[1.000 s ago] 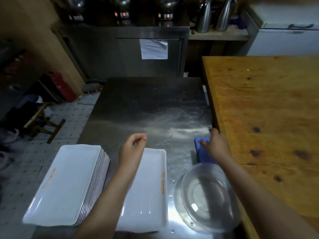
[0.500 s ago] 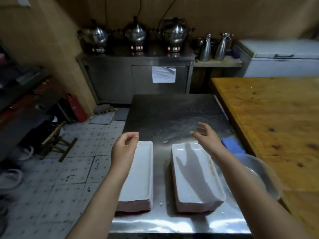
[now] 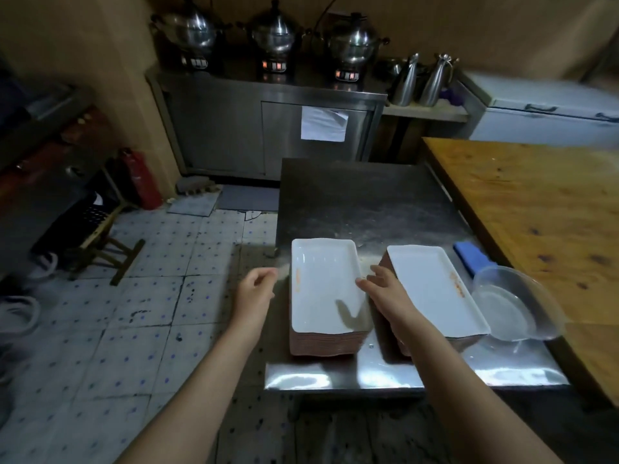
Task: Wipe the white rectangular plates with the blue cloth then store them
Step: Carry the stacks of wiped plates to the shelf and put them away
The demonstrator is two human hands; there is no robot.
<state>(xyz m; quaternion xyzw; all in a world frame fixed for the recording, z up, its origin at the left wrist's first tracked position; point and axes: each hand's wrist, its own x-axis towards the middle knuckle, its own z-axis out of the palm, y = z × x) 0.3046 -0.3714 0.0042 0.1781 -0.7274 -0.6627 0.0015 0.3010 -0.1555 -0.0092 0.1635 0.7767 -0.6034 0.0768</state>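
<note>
On the steel table [image 3: 368, 202], left stack [image 3: 323, 283] and right stack [image 3: 432, 289] of white plates sit side by side. Between them the right hand [image 3: 382, 291], fingers straight, empty, tips at left stack's rim; left hand [image 3: 256, 291] loosely curled, empty, beside it. Behind the clear bowl [image 3: 512, 306] lies the blue cloth [image 3: 472, 259].

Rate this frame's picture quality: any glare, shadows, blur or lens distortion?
Head view: dim overall; glare streaks the near edge of the steel table; the right hand casts a shadow on the left plate stack; fingertips of the left hand smear slightly; wide-angle distortion bows the wooden table.
</note>
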